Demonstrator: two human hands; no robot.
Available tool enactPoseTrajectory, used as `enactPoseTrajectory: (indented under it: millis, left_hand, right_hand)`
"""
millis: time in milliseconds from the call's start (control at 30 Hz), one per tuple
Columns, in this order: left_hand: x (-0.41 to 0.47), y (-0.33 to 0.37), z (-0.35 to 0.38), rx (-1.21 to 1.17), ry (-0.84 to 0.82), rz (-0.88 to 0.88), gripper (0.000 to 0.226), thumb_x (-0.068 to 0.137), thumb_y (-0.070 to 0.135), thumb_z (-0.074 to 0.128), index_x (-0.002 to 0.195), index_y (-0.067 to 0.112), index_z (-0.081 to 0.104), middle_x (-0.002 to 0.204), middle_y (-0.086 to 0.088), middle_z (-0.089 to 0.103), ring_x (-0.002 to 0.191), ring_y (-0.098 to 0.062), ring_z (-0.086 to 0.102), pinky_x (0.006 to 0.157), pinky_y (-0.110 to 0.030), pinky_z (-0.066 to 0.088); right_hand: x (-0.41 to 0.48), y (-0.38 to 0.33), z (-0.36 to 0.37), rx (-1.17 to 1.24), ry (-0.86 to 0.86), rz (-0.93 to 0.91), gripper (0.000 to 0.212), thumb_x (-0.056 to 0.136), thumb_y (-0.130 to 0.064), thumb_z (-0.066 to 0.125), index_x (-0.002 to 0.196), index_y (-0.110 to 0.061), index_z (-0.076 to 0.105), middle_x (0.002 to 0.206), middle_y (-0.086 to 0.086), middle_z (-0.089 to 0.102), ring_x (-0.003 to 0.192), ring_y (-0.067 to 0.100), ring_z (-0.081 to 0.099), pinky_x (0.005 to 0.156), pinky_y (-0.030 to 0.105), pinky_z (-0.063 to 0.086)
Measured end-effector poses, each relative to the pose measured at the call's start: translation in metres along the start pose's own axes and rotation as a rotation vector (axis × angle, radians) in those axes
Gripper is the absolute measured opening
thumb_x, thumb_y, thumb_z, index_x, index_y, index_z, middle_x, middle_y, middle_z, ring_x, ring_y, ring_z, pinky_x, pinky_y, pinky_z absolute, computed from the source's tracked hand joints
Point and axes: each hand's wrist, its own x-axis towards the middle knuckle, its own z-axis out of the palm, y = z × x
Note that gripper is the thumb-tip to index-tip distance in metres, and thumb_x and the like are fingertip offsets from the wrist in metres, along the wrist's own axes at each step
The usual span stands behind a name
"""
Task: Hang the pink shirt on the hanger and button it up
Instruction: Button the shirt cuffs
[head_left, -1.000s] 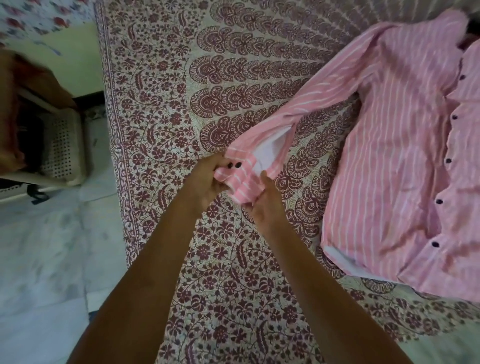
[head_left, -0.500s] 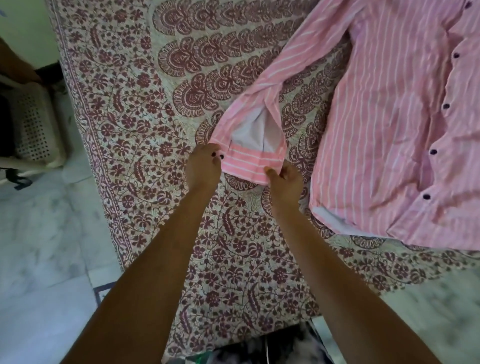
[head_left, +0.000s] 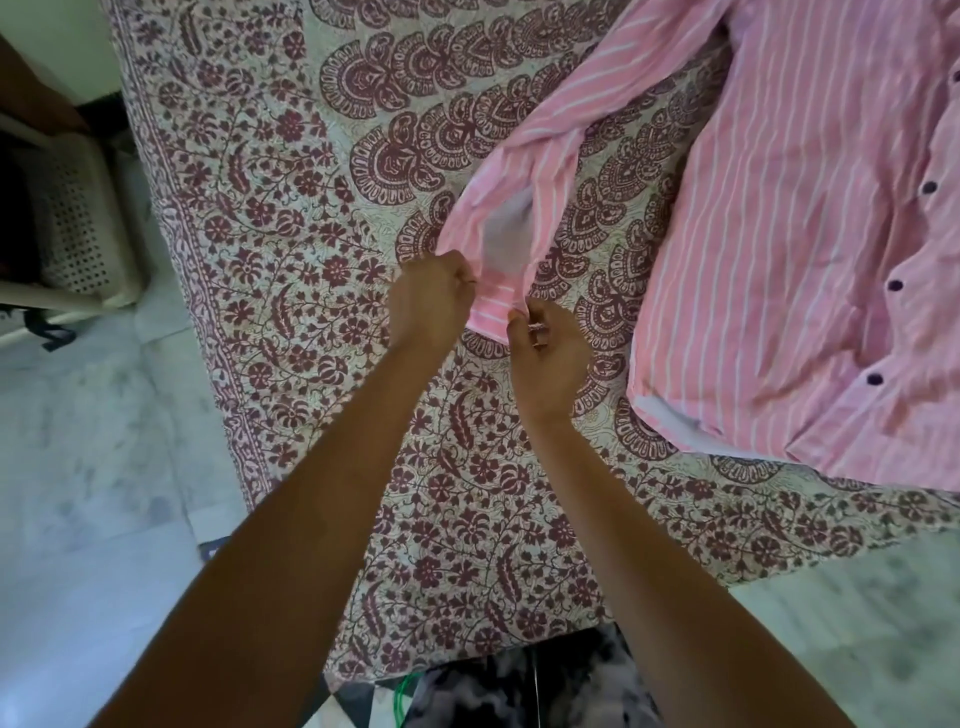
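— Shirt (head_left: 789, 249), where is it?
— Right of frame, flat on the bedspread (head_left: 291, 218).
— Fingers?
— Left hand (head_left: 428, 304) and right hand (head_left: 550, 358) both pinch the sleeve's cuff (head_left: 493, 314), centre frame, between them.

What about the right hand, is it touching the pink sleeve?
Touching. The head view shows the right hand pinching the cuff of the pink shirt, fingertips right on the striped fabric.
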Motion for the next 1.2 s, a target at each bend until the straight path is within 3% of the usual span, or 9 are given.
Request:
enactPoseTrajectory:
  millis: [100, 267, 467, 600, 767, 933, 1000, 1100, 1200]
  left_hand:
    - [-0.014, 0.014, 0.004, -0.183, -0.006, -0.008, 0.013, 0.085, 0.018, 0.061, 0.091, 0.011, 0.07, 0.082, -0.008, 0.072, 0.069, -0.018, 0.064, 0.067, -0.027, 0.052]
    - [-0.03, 0.018, 0.008, -0.408, 0.116, -0.044, 0.01, 0.083, 0.012, 0.063, 0.088, 0.007, 0.07, 0.079, -0.008, 0.072, 0.07, -0.015, 0.065, 0.07, -0.026, 0.054]
    - [-0.036, 0.02, 0.009, -0.465, 0.122, -0.035, 0.008, 0.082, 0.013, 0.065, 0.085, 0.006, 0.069, 0.078, -0.005, 0.071, 0.068, -0.009, 0.061, 0.071, -0.025, 0.054]
    - [-0.036, 0.024, 0.009, -0.471, 0.12, 0.001, 0.008, 0.083, 0.011, 0.064, 0.086, 0.006, 0.069, 0.076, -0.003, 0.069, 0.067, -0.008, 0.06, 0.068, -0.02, 0.052]
    - [-0.033, 0.026, 0.012, -0.424, 0.122, 0.031, 0.009, 0.084, 0.011, 0.062, 0.087, 0.006, 0.069, 0.078, -0.005, 0.071, 0.067, -0.008, 0.06, 0.065, -0.015, 0.049]
    - [-0.025, 0.023, 0.013, -0.39, 0.11, 0.052, 0.01, 0.084, 0.009, 0.059, 0.087, 0.007, 0.068, 0.077, -0.003, 0.069, 0.067, -0.007, 0.058, 0.063, -0.004, 0.041]
    - [-0.022, 0.023, 0.013, -0.384, 0.076, 0.075, 0.011, 0.085, 0.008, 0.057, 0.087, 0.008, 0.068, 0.076, 0.001, 0.067, 0.067, -0.007, 0.057, 0.063, -0.007, 0.043]
    - [-0.022, 0.023, 0.015, -0.367, 0.04, 0.121, 0.011, 0.085, 0.007, 0.056, 0.085, 0.008, 0.067, 0.076, -0.004, 0.068, 0.066, -0.014, 0.06, 0.062, -0.023, 0.05]
    - [-0.022, 0.021, 0.015, -0.382, 0.049, 0.161, 0.012, 0.085, 0.006, 0.054, 0.085, 0.006, 0.066, 0.075, -0.006, 0.068, 0.067, -0.016, 0.063, 0.063, -0.029, 0.052]
  right_hand:
    - [0.005, -0.005, 0.004, 0.017, -0.021, 0.016, 0.023, 0.086, -0.027, 0.057, 0.092, -0.008, 0.071, 0.081, 0.008, 0.069, 0.064, 0.018, 0.061, 0.06, 0.038, 0.052]
    - [0.011, -0.009, 0.001, 0.069, -0.061, 0.092, 0.022, 0.089, -0.026, 0.058, 0.094, -0.01, 0.072, 0.079, 0.009, 0.07, 0.065, 0.016, 0.06, 0.061, 0.026, 0.047]
    - [0.013, -0.011, -0.003, 0.083, -0.062, 0.131, 0.018, 0.089, -0.02, 0.058, 0.093, -0.008, 0.072, 0.079, 0.011, 0.07, 0.065, 0.015, 0.057, 0.056, 0.015, 0.039]
    - [0.018, -0.012, -0.007, 0.085, -0.063, 0.102, 0.018, 0.089, -0.016, 0.058, 0.089, -0.006, 0.072, 0.079, 0.011, 0.07, 0.066, 0.018, 0.06, 0.059, 0.022, 0.044]
    - [0.025, -0.007, -0.01, 0.019, -0.153, 0.03, 0.02, 0.084, -0.02, 0.058, 0.086, -0.007, 0.072, 0.077, 0.015, 0.069, 0.069, 0.028, 0.063, 0.065, 0.044, 0.052]
    - [0.029, -0.002, -0.012, 0.075, -0.263, 0.027, 0.028, 0.083, -0.027, 0.053, 0.085, -0.005, 0.071, 0.073, 0.018, 0.068, 0.068, 0.036, 0.063, 0.064, 0.049, 0.052]
    - [0.027, -0.001, -0.012, 0.165, -0.288, 0.092, 0.025, 0.082, -0.02, 0.052, 0.089, -0.006, 0.071, 0.077, 0.019, 0.069, 0.072, 0.039, 0.063, 0.069, 0.054, 0.053]
    - [0.025, -0.004, -0.016, 0.293, -0.301, 0.187, 0.026, 0.084, -0.01, 0.051, 0.102, -0.006, 0.069, 0.087, 0.018, 0.07, 0.078, 0.035, 0.066, 0.078, 0.054, 0.054]
    - [0.024, -0.007, -0.019, 0.393, -0.305, 0.265, 0.028, 0.09, -0.001, 0.046, 0.11, -0.005, 0.065, 0.09, 0.015, 0.068, 0.075, 0.024, 0.065, 0.078, 0.041, 0.057]
